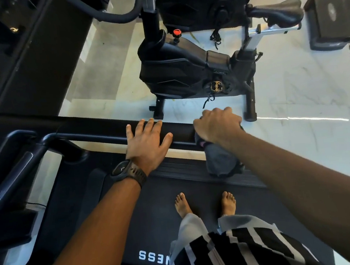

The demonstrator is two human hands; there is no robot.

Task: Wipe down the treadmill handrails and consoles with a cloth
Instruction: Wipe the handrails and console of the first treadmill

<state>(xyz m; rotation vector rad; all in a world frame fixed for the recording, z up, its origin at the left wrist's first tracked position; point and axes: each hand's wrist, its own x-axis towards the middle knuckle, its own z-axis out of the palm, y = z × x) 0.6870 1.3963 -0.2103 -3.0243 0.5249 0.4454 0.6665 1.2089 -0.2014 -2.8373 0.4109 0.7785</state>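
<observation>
We note left hand [147,143] flat on treadmill handrail [105,133], fingers straight, gripping nothing. Right hand [218,126] at its 3 o'clock, fingers curled round grey cloth [219,160] at rail end (loose tail hangs toward 6 o'clock). Exercise bike [185,71] at 12 o'clock, beyond rail.

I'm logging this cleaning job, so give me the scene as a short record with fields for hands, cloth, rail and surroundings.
Left hand: open, flat on the handrail
Right hand: grips the cloth against the handrail's end
Cloth: grey, hanging below the right hand
Stance: bare feet on the treadmill belt
Nearby: exercise bike beyond the handrail, on pale floor
</observation>
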